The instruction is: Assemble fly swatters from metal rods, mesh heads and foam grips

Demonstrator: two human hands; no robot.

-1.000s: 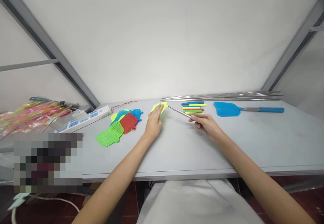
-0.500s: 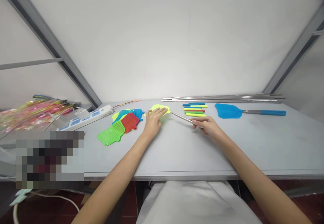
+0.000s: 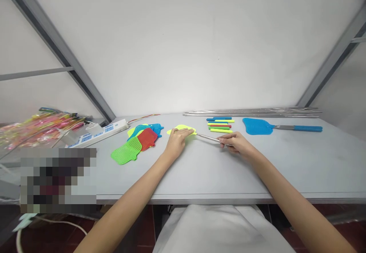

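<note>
The worktop [image 3: 200,176] is pale grey, silver rods [image 3: 253,113] along its back edge. Over by the left edge I see mesh patterns: a green head [image 3: 126,152], a red head [image 3: 147,138], a blue head [image 3: 138,131]. Midway, the yellow head [image 3: 183,127] glares, the slim rod [image 3: 209,137] silver; nearer the right edge, a blue swatter [image 3: 257,126].

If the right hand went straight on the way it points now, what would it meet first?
Along the metal rod that the right hand holds, probably the yellow swatter head, at its neck, then the left hand; depth is hard to judge here.
</note>
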